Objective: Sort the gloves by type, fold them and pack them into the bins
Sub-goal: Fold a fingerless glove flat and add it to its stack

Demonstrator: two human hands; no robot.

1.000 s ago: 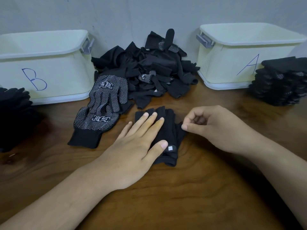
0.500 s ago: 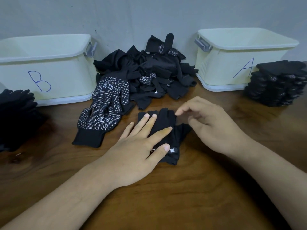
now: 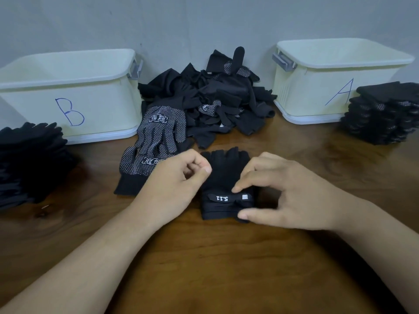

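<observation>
Black fabric glove lies lengthwise away, cuff nearest; right hand fingers pinch this cuff; left hand fingers curl at its left edge, grasp unclear.

Both forearms bare, entering from the lower corners, angled inward toward mid-frame. Left hand: fingers curled in, thumb tip pressed to the side of the index finger, right at the left edge of a black glove; whether fabric is caught there, unclear. Right hand: arched, index fingertip and thumb pinching the glove's near end between them, other fingers bent above.
</observation>
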